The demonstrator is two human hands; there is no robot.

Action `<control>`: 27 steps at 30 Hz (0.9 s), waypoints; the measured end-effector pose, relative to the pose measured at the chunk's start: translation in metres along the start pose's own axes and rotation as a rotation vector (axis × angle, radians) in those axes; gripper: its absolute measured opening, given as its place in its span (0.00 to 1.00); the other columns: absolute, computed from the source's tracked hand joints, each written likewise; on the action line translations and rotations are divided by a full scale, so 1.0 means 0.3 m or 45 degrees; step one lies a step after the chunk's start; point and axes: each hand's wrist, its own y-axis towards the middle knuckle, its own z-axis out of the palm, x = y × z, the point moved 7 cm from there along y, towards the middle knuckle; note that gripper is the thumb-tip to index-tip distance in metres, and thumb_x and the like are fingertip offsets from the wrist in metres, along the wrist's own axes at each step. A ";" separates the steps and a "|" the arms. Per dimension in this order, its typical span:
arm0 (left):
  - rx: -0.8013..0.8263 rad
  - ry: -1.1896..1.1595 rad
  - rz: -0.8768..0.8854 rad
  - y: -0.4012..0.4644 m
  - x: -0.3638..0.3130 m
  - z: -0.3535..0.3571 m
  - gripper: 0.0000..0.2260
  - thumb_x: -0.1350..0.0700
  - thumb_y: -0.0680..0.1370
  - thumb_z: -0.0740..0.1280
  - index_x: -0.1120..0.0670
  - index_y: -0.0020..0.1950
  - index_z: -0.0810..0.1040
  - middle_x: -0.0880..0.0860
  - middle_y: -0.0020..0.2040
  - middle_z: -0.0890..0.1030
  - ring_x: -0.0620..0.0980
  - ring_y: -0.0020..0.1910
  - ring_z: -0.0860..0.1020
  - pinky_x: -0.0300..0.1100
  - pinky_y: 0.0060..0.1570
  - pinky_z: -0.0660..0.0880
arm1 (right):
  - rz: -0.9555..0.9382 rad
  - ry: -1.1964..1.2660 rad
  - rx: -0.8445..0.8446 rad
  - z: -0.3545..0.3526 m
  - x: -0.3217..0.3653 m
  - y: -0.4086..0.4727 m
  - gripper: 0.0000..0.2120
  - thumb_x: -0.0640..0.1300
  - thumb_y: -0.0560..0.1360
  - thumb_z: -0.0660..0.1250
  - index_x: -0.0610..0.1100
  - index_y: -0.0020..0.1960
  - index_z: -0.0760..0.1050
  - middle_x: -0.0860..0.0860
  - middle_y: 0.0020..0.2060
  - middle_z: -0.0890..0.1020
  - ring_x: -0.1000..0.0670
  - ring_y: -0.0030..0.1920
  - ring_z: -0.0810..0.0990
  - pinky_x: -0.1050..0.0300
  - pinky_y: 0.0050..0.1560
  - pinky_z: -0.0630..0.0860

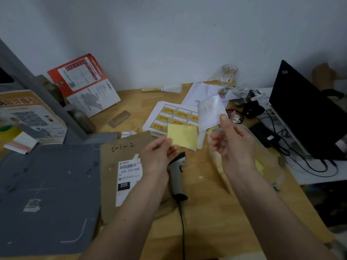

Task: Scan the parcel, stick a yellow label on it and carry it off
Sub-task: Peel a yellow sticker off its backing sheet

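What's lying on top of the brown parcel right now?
On the brown parcel: a white shipping label with a barcode, and handwritten "3-1-2" near its far edge. The left hand and forearm, holding a yellow label, cover the parcel's right part; anything there is hidden.

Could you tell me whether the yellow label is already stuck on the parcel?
No, the left hand holds the yellow label in the air above the brown parcel, while the right hand holds a whitish backing sheet.

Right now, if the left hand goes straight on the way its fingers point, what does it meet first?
Probably the sheets of yellow labels lying beyond the left hand, past the yellow label it holds. Depth is unclear, so it might pass above them.
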 end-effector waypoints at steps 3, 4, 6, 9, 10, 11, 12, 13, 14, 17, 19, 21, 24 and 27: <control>0.112 0.104 -0.059 -0.009 0.088 0.126 0.08 0.68 0.75 0.67 0.62 0.54 0.78 0.58 0.39 0.81 0.48 0.31 0.80 0.39 0.35 0.82 | 0.013 -0.013 -0.002 -0.079 0.023 0.043 0.07 0.44 0.73 0.71 0.40 0.43 0.77 0.45 0.30 0.84 0.51 0.25 0.79 0.61 0.26 0.74; 0.141 0.139 -0.074 -0.012 0.116 0.165 0.08 0.68 0.75 0.67 0.63 0.53 0.77 0.59 0.39 0.80 0.49 0.30 0.80 0.39 0.35 0.82 | 0.015 -0.023 -0.012 -0.107 0.030 0.057 0.07 0.44 0.72 0.71 0.40 0.44 0.77 0.45 0.31 0.84 0.51 0.27 0.80 0.61 0.27 0.75; 0.191 0.201 -0.102 -0.019 0.168 0.237 0.06 0.69 0.75 0.67 0.62 0.50 0.78 0.59 0.38 0.80 0.50 0.31 0.80 0.41 0.36 0.82 | 0.008 -0.046 -0.031 -0.161 0.046 0.083 0.06 0.43 0.72 0.72 0.41 0.42 0.76 0.45 0.33 0.85 0.50 0.30 0.81 0.60 0.29 0.76; 0.274 0.283 -0.155 -0.032 0.242 0.331 0.06 0.69 0.75 0.67 0.62 0.50 0.78 0.61 0.40 0.81 0.52 0.32 0.81 0.42 0.38 0.83 | 0.000 -0.080 -0.046 -0.233 0.068 0.117 0.05 0.41 0.72 0.72 0.42 0.40 0.77 0.45 0.34 0.85 0.51 0.31 0.81 0.61 0.30 0.76; 0.303 0.304 -0.174 -0.037 0.264 0.358 0.06 0.69 0.75 0.67 0.63 0.50 0.78 0.61 0.41 0.81 0.52 0.32 0.81 0.42 0.39 0.83 | 0.005 -0.095 -0.054 -0.257 0.073 0.127 0.04 0.40 0.71 0.72 0.41 0.41 0.77 0.44 0.36 0.84 0.51 0.32 0.81 0.61 0.31 0.77; 0.328 0.329 -0.192 -0.041 0.283 0.381 0.06 0.69 0.75 0.67 0.63 0.51 0.78 0.62 0.42 0.81 0.52 0.33 0.81 0.42 0.39 0.83 | 0.012 -0.110 -0.062 -0.278 0.076 0.137 0.04 0.40 0.71 0.72 0.41 0.43 0.78 0.43 0.38 0.84 0.51 0.33 0.81 0.61 0.31 0.77; 0.353 0.364 -0.207 -0.044 0.299 0.401 0.07 0.69 0.75 0.67 0.64 0.52 0.79 0.62 0.43 0.81 0.53 0.34 0.81 0.42 0.40 0.83 | 0.020 -0.121 -0.066 -0.297 0.077 0.144 0.04 0.40 0.71 0.72 0.41 0.44 0.78 0.43 0.38 0.84 0.51 0.33 0.81 0.61 0.32 0.77; 0.373 0.403 -0.220 -0.047 0.313 0.415 0.08 0.69 0.75 0.67 0.64 0.54 0.78 0.63 0.46 0.81 0.53 0.37 0.82 0.41 0.41 0.82 | 0.029 -0.126 -0.065 -0.312 0.077 0.151 0.05 0.40 0.71 0.72 0.40 0.45 0.78 0.44 0.38 0.84 0.52 0.33 0.82 0.61 0.32 0.77; 0.382 0.437 -0.228 -0.049 0.323 0.422 0.10 0.68 0.75 0.67 0.65 0.56 0.77 0.64 0.49 0.81 0.54 0.39 0.82 0.41 0.41 0.82 | 0.039 -0.127 -0.059 -0.322 0.076 0.155 0.06 0.39 0.71 0.72 0.39 0.46 0.78 0.44 0.38 0.84 0.52 0.33 0.82 0.61 0.32 0.77; 0.360 0.475 -0.227 -0.049 0.331 0.413 0.13 0.66 0.75 0.67 0.63 0.59 0.76 0.62 0.54 0.80 0.53 0.43 0.81 0.40 0.41 0.82 | 0.062 -0.132 -0.032 -0.333 0.070 0.161 0.08 0.37 0.70 0.72 0.36 0.48 0.78 0.44 0.38 0.84 0.53 0.32 0.82 0.62 0.32 0.78; 0.319 0.450 -0.221 -0.041 0.321 0.387 0.12 0.66 0.76 0.67 0.61 0.58 0.77 0.59 0.53 0.80 0.53 0.45 0.81 0.41 0.42 0.82 | 0.071 -0.160 -0.006 -0.326 0.062 0.164 0.08 0.35 0.69 0.72 0.37 0.47 0.78 0.43 0.38 0.83 0.52 0.33 0.82 0.62 0.32 0.78; 0.250 0.397 -0.227 -0.028 0.299 0.347 0.09 0.65 0.76 0.67 0.59 0.56 0.79 0.58 0.51 0.81 0.53 0.45 0.82 0.42 0.41 0.81 | 0.083 -0.206 0.044 -0.304 0.045 0.167 0.07 0.34 0.69 0.73 0.37 0.46 0.78 0.44 0.37 0.82 0.50 0.34 0.82 0.61 0.33 0.78; 0.167 0.330 -0.198 -0.008 0.238 0.281 0.07 0.63 0.76 0.68 0.59 0.53 0.80 0.57 0.48 0.82 0.51 0.42 0.81 0.40 0.39 0.79 | 0.108 -0.283 0.182 -0.244 0.006 0.160 0.08 0.33 0.68 0.74 0.39 0.45 0.78 0.45 0.35 0.82 0.48 0.36 0.82 0.60 0.35 0.78; 0.089 0.237 -0.151 -0.002 0.157 0.207 0.07 0.54 0.77 0.67 0.57 0.48 0.80 0.55 0.46 0.83 0.49 0.42 0.81 0.39 0.39 0.78 | 0.108 -0.353 0.342 -0.171 -0.038 0.141 0.08 0.32 0.67 0.74 0.39 0.43 0.77 0.44 0.33 0.81 0.50 0.33 0.80 0.62 0.33 0.77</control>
